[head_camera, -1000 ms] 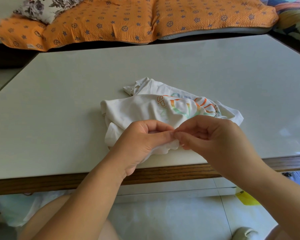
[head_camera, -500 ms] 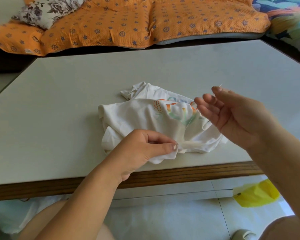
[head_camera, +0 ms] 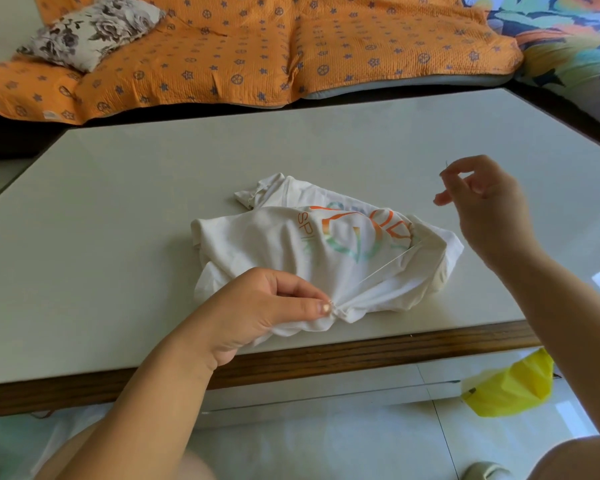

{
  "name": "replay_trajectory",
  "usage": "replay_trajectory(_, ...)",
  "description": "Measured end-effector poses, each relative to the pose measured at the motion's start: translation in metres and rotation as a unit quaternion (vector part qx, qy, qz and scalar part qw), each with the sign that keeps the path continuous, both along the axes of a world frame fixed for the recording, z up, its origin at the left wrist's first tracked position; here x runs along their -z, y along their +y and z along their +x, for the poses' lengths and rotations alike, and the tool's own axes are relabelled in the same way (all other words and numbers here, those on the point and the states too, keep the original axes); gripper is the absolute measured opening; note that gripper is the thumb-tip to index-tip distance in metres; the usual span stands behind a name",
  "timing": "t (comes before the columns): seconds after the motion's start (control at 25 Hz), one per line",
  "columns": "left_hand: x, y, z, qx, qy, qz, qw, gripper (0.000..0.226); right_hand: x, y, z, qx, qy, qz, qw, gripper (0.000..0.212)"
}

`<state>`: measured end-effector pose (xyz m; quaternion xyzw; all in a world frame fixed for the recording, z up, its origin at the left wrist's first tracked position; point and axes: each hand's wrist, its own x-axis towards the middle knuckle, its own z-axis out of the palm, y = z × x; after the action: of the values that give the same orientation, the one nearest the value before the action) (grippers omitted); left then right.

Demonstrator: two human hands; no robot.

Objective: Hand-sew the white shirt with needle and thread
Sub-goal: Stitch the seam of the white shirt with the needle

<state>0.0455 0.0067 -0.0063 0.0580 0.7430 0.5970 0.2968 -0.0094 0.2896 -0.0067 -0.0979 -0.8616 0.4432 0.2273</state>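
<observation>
1. A crumpled white shirt [head_camera: 284, 251] with an orange and green print lies on a pale tabletop [head_camera: 118, 209], close to its near wooden edge.
2. The person's left hand [head_camera: 264, 306] rests at the shirt's near edge. Its thumb and forefinger pinch a small gathered bunch of the fabric, and the other fingers are curled underneath.
3. The right hand [head_camera: 485, 206] is raised above the tabletop, to the right of the shirt and clear of it. Its thumb and forefinger are closed on a thin needle [head_camera: 446, 165], whose tip sticks up just above the fingertips.
4. A fine pale thread [head_camera: 390, 264] runs taut from the pinched fabric up and to the right across the shirt. Past the shirt it is too thin to follow.
5. Beyond the tabletop lies an orange patterned quilt [head_camera: 257, 50] with a floral pillow [head_camera: 90, 32] on its left part.
6. A yellow plastic bag [head_camera: 513, 388] lies on the floor [head_camera: 326, 445] at lower right.
</observation>
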Motion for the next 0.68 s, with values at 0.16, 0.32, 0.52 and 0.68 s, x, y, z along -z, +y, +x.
replay_trajectory(0.16,0.001,-0.004,-0.002,0.009,0.0,-0.018,1.0,0.02,0.006,0.007,-0.002,-0.002,-0.026,0.046,0.999,0.014)
replay_trajectory(0.32,0.0,-0.003,-0.001,0.01,0.003,-0.039,0.999,0.022,0.0,0.015,0.003,0.017,-0.014,0.088,0.996,0.017)
replay_trajectory(0.52,-0.002,0.0,0.001,-0.03,0.026,-0.013,0.999,0.015,-0.017,-0.006,0.018,-0.042,-0.019,0.003,0.999,0.007)
replay_trajectory(0.68,-0.002,0.002,0.002,-0.063,0.046,0.037,0.996,0.019,-0.012,-0.066,0.062,-0.255,-0.078,0.01,0.964,0.02)
